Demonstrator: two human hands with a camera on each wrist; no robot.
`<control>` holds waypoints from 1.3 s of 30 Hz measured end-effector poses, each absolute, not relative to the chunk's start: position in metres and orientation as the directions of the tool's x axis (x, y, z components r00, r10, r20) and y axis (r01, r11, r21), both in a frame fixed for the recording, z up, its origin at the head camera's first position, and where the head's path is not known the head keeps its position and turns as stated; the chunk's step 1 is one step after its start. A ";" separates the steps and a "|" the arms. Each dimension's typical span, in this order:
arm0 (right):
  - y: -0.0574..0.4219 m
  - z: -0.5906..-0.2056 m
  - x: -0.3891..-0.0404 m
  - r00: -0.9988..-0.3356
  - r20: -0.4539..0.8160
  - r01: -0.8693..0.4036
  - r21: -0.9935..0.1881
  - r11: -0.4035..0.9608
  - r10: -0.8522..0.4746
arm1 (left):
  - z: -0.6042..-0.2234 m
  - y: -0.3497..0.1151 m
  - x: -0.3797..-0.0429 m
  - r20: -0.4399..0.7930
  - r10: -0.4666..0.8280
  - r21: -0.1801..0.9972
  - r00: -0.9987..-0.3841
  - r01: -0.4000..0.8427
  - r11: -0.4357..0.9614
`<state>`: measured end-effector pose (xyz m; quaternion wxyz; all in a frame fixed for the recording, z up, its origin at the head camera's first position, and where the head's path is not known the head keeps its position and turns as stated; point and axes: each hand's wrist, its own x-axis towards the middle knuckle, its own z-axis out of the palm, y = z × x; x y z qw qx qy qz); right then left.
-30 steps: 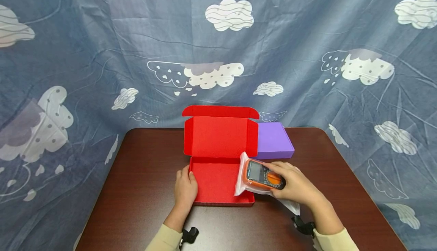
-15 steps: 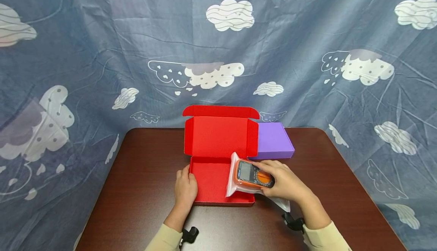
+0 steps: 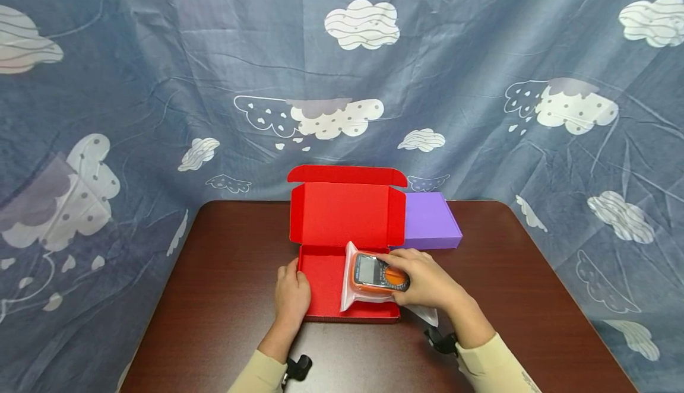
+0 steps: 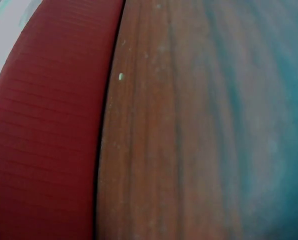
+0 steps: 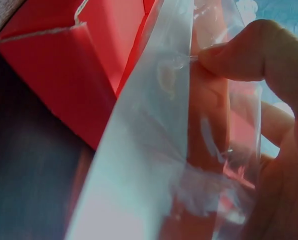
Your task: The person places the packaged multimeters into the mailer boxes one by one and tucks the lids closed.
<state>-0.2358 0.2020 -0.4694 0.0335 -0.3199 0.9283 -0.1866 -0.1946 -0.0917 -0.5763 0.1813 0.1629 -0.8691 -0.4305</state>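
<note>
An orange and black multimeter (image 3: 369, 269) in a clear plastic bag (image 3: 348, 289) hangs tilted over the right half of a red cardboard box (image 3: 322, 286). My right hand (image 3: 427, 280) grips the dial end through the bag, with the screen end toward the left. In the right wrist view, the thumb (image 5: 239, 57) presses on the bagged side beside the box corner. At the box's left wall, my left hand (image 3: 292, 295) holds the edge, its fingers partly hidden. The left wrist view has only the box wall (image 4: 49, 120) and the tabletop.
The box's lid (image 3: 344, 212) stands raised at the back. Behind it to the right lies a closed purple box (image 3: 430, 221). Both boxes are on a dark brown table (image 3: 240, 244), and a blue cloud-patterned curtain (image 3: 454, 84) hangs behind.
The right hand has carried the bagged multimeter leftward, from the red box's right edge to over its inside. The left hand and both boxes have stayed in place.
</note>
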 end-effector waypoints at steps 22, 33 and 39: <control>0.158 -0.471 -0.250 -0.761 -0.006 -0.603 -0.365 0.710 -0.649 | -0.577 -0.092 -0.195 0.195 -0.450 0.799 -0.871 -0.125 0.589; 0.138 -0.476 -0.254 -0.736 -0.009 -0.632 -0.349 0.691 -0.677 | -0.578 -0.092 -0.195 0.194 -0.451 0.798 -0.871 -0.127 0.589; 0.129 -0.481 -0.256 -0.718 -0.012 -0.654 -0.330 0.681 -0.696 | -0.578 -0.092 -0.196 0.196 -0.446 0.797 -0.873 -0.123 0.591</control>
